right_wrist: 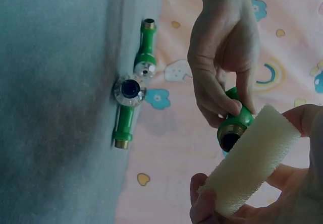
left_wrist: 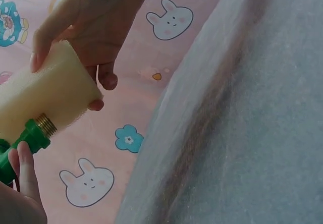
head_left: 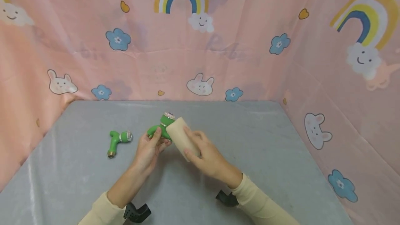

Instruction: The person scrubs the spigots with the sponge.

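Fingers and thumb of my left hand (head_left: 149, 150) grip a green tap (head_left: 154, 131) over the grey table. Its brass threaded end (left_wrist: 46, 125) shows in the left wrist view. My right hand (head_left: 207, 155) holds a cream block-shaped sponge (head_left: 182, 136) between thumb and fingers, its near side up close to the tap. Whether the two touch is hard to tell. To the left of my hands, another green tap (head_left: 115, 141) with a clear faceted knob lies on the table. In the right wrist view, two clear-knobbed green taps, the upper one (right_wrist: 147, 42) and the lower one (right_wrist: 124, 123), appear on the tabletop.
A grey cloth covers the table (head_left: 265, 141). Pink printed fabric (head_left: 243, 68) rises behind it and along both sides. Black curved mounts sit at the left wrist (head_left: 137, 213) and the right wrist (head_left: 227, 199).
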Motion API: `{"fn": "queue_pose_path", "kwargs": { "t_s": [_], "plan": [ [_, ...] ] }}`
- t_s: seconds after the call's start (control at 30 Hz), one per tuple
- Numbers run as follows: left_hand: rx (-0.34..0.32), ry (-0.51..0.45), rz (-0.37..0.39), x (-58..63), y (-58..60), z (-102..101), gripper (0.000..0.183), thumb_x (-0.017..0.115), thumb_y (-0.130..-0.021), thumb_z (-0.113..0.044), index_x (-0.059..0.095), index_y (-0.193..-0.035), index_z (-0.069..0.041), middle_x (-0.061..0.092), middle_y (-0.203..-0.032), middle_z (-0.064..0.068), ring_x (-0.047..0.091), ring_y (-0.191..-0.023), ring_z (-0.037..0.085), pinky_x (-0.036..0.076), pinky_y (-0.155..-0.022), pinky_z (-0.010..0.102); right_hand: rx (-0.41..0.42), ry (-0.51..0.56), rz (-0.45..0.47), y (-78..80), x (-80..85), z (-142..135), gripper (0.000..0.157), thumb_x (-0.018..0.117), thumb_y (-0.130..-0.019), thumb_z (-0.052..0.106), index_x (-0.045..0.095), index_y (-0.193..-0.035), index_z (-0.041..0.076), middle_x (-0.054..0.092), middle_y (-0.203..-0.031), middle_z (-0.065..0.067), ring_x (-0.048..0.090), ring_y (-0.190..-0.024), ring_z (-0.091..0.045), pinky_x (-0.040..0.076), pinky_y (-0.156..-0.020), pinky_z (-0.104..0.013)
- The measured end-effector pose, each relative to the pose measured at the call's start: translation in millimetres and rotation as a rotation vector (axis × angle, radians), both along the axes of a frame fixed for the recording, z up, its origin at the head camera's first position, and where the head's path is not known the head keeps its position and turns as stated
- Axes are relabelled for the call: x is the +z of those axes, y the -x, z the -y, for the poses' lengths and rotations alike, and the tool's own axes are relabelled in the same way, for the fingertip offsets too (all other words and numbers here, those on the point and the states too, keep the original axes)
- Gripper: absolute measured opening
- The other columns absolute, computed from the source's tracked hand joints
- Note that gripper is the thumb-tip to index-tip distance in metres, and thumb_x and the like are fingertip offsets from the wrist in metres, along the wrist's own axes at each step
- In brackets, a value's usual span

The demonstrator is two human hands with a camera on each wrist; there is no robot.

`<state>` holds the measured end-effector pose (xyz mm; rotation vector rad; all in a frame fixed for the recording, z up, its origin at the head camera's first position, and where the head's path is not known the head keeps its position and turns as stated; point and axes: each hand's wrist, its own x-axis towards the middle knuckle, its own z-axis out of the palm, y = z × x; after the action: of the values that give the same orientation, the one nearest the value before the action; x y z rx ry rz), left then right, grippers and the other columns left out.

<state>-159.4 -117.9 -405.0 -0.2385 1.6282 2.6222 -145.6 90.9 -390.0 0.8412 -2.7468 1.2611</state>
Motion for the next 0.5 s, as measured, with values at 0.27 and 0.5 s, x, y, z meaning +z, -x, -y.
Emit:
{"fn": "queue_pose_path", "kwargs": {
  "t_s": [0.27, 0.5],
  "plan": [
    [0.014, 0.187, -0.053, -3.5, 1.4, -1.5, 0.012, 0.055, -0.105, -0.019, 0.052, -0.108, -0.008, 0.068, -0.089, -0.007, 0.064, -0.074, 0.006, 0.062, -0.079, 0.025, 0.046, -0.167, 0.109, 5.8, 13.1, -17.3, 0.060, 0.056, -0.098, 0.031, 0.040, -0.156, 0.028, 0.052, -0.140, -0.012, 0.059, -0.102, -0.024, 0.053, -0.078, -0.038],
    [0.119, 0.305, -0.109, -3.3, 3.2, 6.9, 0.020, 0.058, -0.104, -0.019, 0.055, -0.112, -0.001, 0.076, -0.092, -0.006, 0.069, -0.073, 0.005, 0.062, -0.073, 0.023, -0.002, -0.208, 0.101, 11.6, 31.8, -44.8, 0.056, 0.056, -0.100, 0.033, 0.042, -0.154, 0.033, 0.053, -0.139, -0.007, 0.057, -0.102, -0.021, 0.049, -0.078, -0.034]
  ]
}}
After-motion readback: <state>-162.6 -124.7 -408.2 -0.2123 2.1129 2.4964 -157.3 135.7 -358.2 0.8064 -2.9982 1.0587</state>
